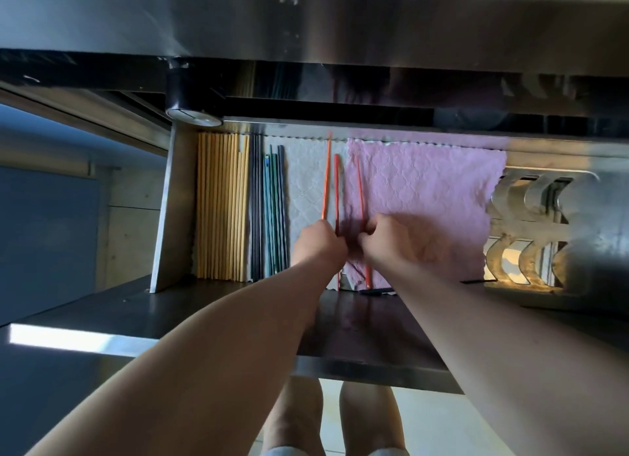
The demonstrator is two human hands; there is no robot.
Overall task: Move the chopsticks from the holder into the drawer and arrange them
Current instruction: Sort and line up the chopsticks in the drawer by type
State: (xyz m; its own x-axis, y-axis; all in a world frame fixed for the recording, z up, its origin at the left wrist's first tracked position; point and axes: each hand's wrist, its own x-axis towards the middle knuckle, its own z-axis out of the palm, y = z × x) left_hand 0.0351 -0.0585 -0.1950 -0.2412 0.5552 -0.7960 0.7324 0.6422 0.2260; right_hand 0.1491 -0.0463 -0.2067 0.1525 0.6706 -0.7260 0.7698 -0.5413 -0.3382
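While both hands meet over its middle, the open drawer point(163, 217) holds a neat row of pale wooden chopsticks point(221, 207) at its left end, with dark green and black chopsticks point(269, 210) just beside them. Next lies a white cloth point(306, 190) bearing two red chopsticks point(326, 183), which the left hand point(318, 243) grips with curled fingers. The right hand point(384, 238) pinches a third red chopstick point(360, 190) lying on the pink cloth point(425, 190). At the far right sits a metal rack point(544, 217) with wavy slots
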